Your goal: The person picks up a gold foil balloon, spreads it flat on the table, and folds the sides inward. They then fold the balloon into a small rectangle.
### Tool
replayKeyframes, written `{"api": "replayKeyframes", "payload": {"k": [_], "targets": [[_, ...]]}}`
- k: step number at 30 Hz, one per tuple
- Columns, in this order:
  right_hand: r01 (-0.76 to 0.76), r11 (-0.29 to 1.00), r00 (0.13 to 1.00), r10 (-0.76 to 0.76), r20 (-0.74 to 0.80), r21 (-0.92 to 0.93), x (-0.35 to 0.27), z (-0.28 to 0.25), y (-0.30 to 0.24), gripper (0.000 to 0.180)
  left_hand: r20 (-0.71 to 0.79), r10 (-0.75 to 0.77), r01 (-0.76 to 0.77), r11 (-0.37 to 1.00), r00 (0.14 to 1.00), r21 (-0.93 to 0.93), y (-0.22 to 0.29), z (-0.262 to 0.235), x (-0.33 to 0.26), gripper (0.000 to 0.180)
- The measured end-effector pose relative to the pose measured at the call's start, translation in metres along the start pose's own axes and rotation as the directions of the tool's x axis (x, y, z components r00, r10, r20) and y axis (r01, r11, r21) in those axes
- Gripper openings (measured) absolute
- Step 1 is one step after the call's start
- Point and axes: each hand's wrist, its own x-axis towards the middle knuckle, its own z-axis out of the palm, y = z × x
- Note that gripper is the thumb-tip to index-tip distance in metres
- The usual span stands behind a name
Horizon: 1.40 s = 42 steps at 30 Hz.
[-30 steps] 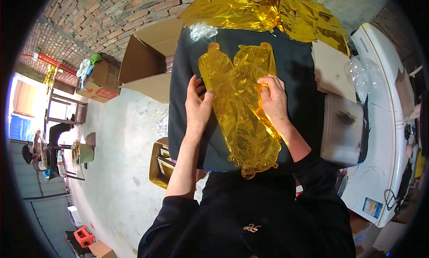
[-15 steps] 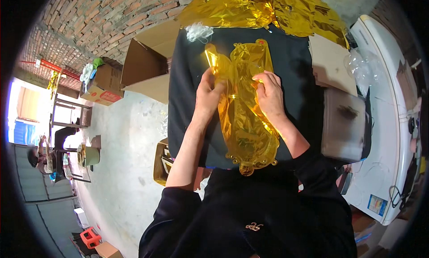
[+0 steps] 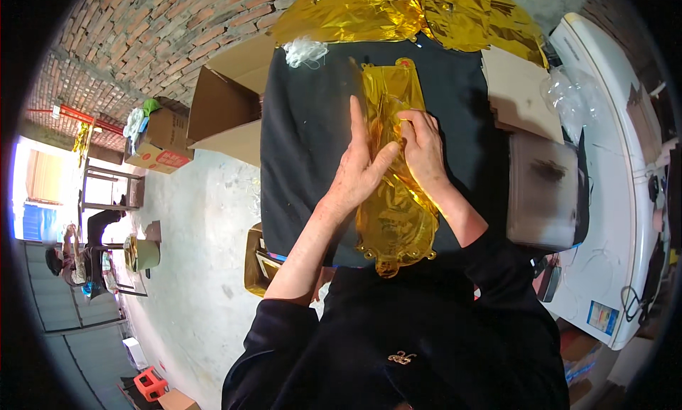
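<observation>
A flat gold foil balloon (image 3: 396,225) lies lengthwise on the black cloth (image 3: 302,126) in front of me, its tabbed lower end near my body. My left hand (image 3: 359,170) rests along the foil's left edge, fingers stretched out flat and thumb spread across the middle. On the right side of the foil, my right hand (image 3: 426,148) has its fingers curled, gripping the balloon's upper part. Both hands hide some of the middle of the foil. A small red spot (image 3: 405,62) marks the far end.
More gold foil (image 3: 348,15) covers the far edge, near a white string bundle (image 3: 305,52). Cardboard (image 3: 522,90) and a stack of clear plastic (image 3: 543,190) lie right, beside a white appliance (image 3: 604,218). An open carton (image 3: 220,101) stands left; another person (image 3: 74,257) sits farther off.
The raised left flap of foil has been folded inward, so the balloon looks narrower. My left hand has shifted right and opened out flat; my right hand has stayed in nearly the same place.
</observation>
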Motion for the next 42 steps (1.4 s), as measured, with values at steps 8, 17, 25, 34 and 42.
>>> {"api": "replayKeyframes", "payload": {"k": [8, 17, 25, 34, 42], "targets": [[0.007, 1.000, 1.000, -0.006, -0.019, 0.026, -0.001, -0.002, -0.002, 0.019, 0.043, -0.038, 0.031, 0.988, 0.998, 0.152, -0.010, -0.005, -0.005, 0.093], [-0.187, 0.919, 0.978, 0.207, -0.021, 0.347, -0.001, -0.005, -0.011, 0.044, 0.190, 0.151, -0.241, 0.689, 0.970, 0.683, -0.022, 0.001, -0.013, 0.074], [-0.208, 0.912, 0.976, 0.216, 0.018, 0.353, -0.003, 0.000, -0.004, 0.068, 0.113, 0.069, -0.132, 0.603, 0.991, 0.787, -0.025, -0.007, -0.023, 0.069], [-0.100, 0.965, 0.992, 0.115, -0.048, 0.242, -0.004, 0.003, 0.008, 0.073, 0.097, 0.100, -0.138, 0.601, 0.990, 0.787, -0.025, -0.011, -0.031, 0.061], [-0.112, 0.993, 0.992, 0.113, -0.052, 0.035, -0.003, 0.002, 0.008, 0.051, 0.143, 0.131, -0.189, 0.468, 0.981, 0.863, -0.031, -0.016, -0.038, 0.058]]}}
